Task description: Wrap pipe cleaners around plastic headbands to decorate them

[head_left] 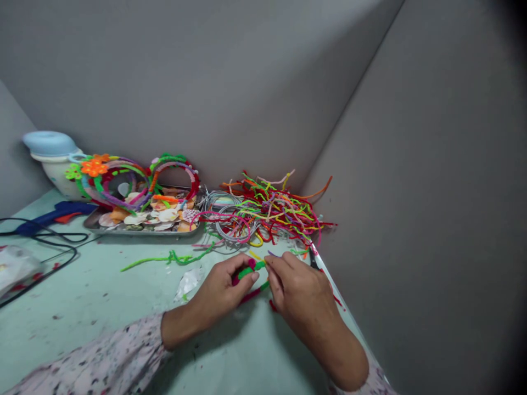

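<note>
Left hand [222,288] and right hand [302,291] pinch a fuzzy green strip [246,272] between them, likely light, pliable, best gripped near its ends.

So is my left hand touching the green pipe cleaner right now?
Touching: the head view shows the left hand pinching the green pipe cleaner between thumb and fingers.

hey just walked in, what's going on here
A person has both hands on a fuzzy band of green and dark red, just above the table. The left hand pinches it, while the right hand has its fingertips at the green end. Beyond the hands lies a tangled pile of stems, and beside that, a tray of shells with colorful hoops resting on it.
</note>
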`<state>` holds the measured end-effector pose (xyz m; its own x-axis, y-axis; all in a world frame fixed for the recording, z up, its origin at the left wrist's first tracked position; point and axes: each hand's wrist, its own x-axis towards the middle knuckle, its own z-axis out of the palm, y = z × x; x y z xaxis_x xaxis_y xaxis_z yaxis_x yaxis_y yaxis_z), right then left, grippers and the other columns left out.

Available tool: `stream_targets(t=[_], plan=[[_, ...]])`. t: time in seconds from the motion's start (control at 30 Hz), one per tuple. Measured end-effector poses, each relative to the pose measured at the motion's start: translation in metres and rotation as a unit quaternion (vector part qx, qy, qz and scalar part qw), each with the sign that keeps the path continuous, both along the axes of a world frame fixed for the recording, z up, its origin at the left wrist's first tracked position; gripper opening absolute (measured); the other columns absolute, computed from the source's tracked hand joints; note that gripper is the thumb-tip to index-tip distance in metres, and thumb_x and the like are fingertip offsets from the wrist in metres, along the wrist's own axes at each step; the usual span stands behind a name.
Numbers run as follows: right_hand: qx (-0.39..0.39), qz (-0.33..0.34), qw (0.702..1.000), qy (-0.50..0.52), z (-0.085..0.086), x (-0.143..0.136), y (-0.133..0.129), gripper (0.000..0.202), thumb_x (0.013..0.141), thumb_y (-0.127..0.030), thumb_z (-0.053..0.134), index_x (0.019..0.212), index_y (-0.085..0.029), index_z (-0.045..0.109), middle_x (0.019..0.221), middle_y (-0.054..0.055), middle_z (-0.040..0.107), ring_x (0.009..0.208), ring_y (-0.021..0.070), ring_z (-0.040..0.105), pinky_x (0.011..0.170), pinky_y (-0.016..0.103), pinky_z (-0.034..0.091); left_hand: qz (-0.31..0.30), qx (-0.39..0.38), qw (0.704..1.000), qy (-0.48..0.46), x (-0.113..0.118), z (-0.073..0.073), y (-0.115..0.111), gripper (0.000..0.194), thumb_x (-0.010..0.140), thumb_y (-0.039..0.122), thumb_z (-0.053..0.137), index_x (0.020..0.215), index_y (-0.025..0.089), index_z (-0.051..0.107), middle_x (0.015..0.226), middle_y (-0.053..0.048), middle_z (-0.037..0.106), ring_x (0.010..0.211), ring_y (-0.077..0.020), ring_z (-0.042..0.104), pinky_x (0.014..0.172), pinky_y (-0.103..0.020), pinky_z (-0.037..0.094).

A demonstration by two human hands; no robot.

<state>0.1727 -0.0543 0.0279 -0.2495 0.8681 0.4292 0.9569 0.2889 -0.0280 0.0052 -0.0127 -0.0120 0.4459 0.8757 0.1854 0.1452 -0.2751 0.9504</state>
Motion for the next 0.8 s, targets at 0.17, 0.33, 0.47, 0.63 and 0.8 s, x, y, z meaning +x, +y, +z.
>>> stream_targets(t=[0.17,0.33,0.47,0.63,0.8], plan=[[0.006,0.013,1.0,-0.011,0.001,0.0,-0.001,0.019,0.084,-0.018,0.055,0.099,-0.024,0.066,0.078,0.002,0.063,0.068,0.0154,0.06,0.056,0.027,0.034,0.024,0.014,1.0,0.007,0.001,0.002,-0.003,0.013,0.085,0.03,0.056,0.083,0.019,0.061,0.075,0.0,0.058,0.07,-0.0152,0.049,0.065,-0.023,0.038],[0.017,0.021,0.999,-0.02,0.001,0.0,-0.002,0.019,0.085,-0.019,0.053,0.098,-0.023,0.067,0.076,0.003,0.062,0.067,0.0151,0.059,0.056,0.026,0.032,0.04,0.014,0.999,0.001,0.002,-0.003,-0.004,0.011,0.087,0.029,0.055,0.092,0.02,0.058,0.085,-0.002,0.061,0.078,-0.0161,0.053,0.071,-0.025,0.041],[0.027,0.024,0.999,-0.029,0.003,-0.002,-0.003,0.021,0.083,-0.016,0.053,0.098,-0.022,0.066,0.075,0.003,0.06,0.066,0.0157,0.057,0.056,0.027,0.033,0.066,-0.023,0.996,-0.046,0.004,-0.007,-0.008,0.022,0.084,0.028,0.059,0.103,0.022,0.052,0.087,-0.002,0.059,0.077,-0.0154,0.054,0.068,-0.025,0.041],[0.031,0.034,0.999,-0.028,0.004,-0.005,-0.004,0.024,0.086,-0.015,0.049,0.102,-0.021,0.065,0.077,0.004,0.06,0.066,0.0166,0.057,0.056,0.028,0.035,0.066,-0.015,0.997,-0.049,0.004,-0.007,-0.012,0.033,0.084,0.028,0.059,0.116,0.024,0.049,0.08,0.0,0.057,0.071,-0.0145,0.053,0.065,-0.025,0.04],[0.006,0.055,0.998,0.006,0.005,-0.007,-0.007,0.028,0.089,-0.017,0.046,0.109,-0.021,0.064,0.079,0.005,0.061,0.069,0.0164,0.059,0.057,0.027,0.04,0.044,0.002,0.999,-0.011,0.003,-0.005,-0.011,0.02,0.087,0.029,0.055,0.107,0.023,0.054,0.098,-0.004,0.064,0.085,-0.0173,0.058,0.075,-0.027,0.044]])
